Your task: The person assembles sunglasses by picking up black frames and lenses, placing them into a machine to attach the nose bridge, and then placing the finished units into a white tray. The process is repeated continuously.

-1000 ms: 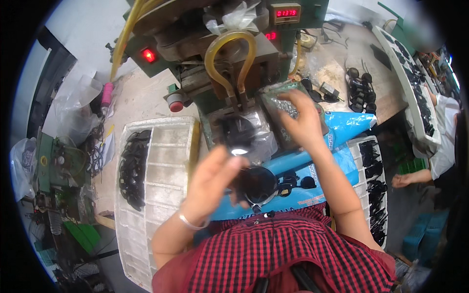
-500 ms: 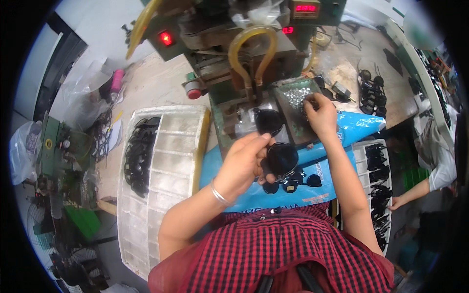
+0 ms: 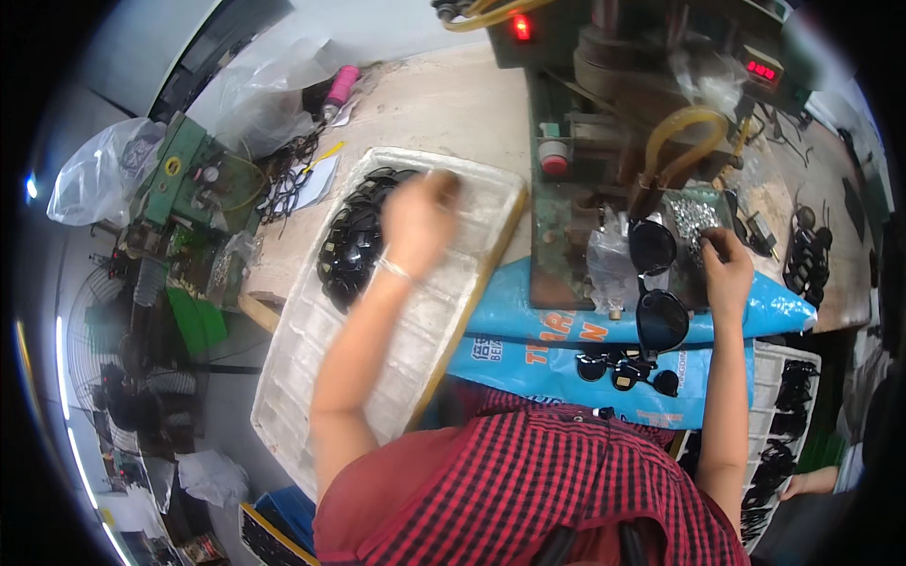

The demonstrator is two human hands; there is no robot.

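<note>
My left hand is smeared by motion over the white compartment tray. Right beside it is a heap of black sunglasses parts in that tray; whether its fingers hold anything is not visible. My right hand has its thumb and fingers pinched together at the edge of a pile of small shiny metal pieces. Anything within the pinch is too small to make out. A pair of dark-lensed sunglasses sits at the machine below the yellow hose, untouched by either hand, one lens reaching over the blue bag.
The green press machine has a red button. Smaller dark glasses lie on the blue plastic bag. Another tray of black glasses stands at right, where another person's hand touches its edge. More eyewear lies at far right.
My left hand has let go of the sunglasses and moved left over the tray. My right hand stays by the metal pieces. The view has swung left.
</note>
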